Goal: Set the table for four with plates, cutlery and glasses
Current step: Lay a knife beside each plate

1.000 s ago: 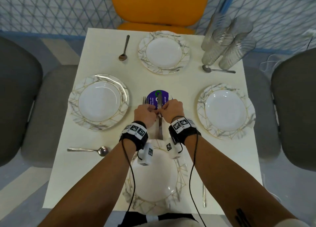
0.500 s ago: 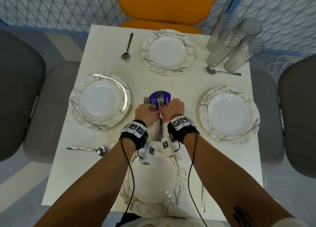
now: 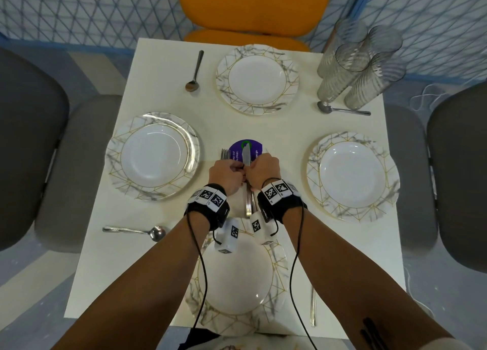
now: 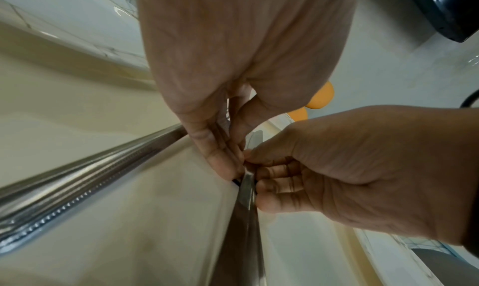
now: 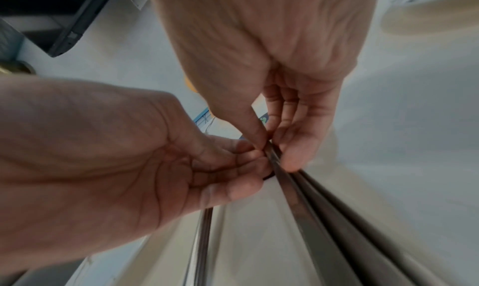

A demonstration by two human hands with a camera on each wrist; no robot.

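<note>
At the table's middle lies a bundle of knives with forks beside it, over a purple round sticker. My left hand and right hand meet over the bundle. Seen from the wrists, the right hand pinches the knife handles between thumb and fingers. The left hand pinches a small black band against the knives. A fork handle lies loose to the left. Marbled plates stand at the far, left, right and near places.
Several clear glasses cluster at the back right corner. Spoons lie at the far left, below the glasses, at the near left and near right. An orange chair and grey chairs surround the table.
Both hands stay over the cutlery bundle with only small finger movement. The head view has shifted slightly; nothing on the table has moved.
</note>
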